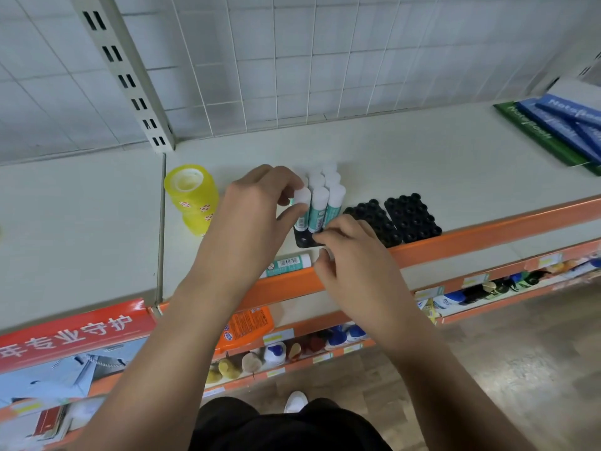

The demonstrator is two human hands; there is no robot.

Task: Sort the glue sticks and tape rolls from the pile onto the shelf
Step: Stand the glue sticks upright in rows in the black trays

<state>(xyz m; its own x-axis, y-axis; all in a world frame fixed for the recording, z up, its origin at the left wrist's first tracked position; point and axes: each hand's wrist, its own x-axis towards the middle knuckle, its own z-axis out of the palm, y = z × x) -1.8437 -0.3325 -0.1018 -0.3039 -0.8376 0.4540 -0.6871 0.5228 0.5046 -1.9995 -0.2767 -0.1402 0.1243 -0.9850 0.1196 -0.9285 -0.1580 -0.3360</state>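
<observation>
1. Glue sticks [320, 196] stood upright in a tight block at the centre of the frame, white caps up, on the shelf [422, 164]; packed so, each seemed to prop its neighbour.
2. The left hand [257, 206] pinched the cap of the front-left stick [302, 206] between thumb and fingertips (probably to seat it square against the row).
3. The right hand [354, 258], lower centre, had its fingers curled beside a white piece [325, 253] at the shelf's front edge; whether it pinched anything I could not tell.
4. One loose glue stick [287, 263] lay on its side just left of that hand, along the orange rail [487, 229], which likely kept it from rolling off.
5. Yellow tape rolls [192, 196] stood stacked at centre-left, apart from the sticks, so the two kinds kept separate; black mats [411, 218] lay just right of the block.
</observation>
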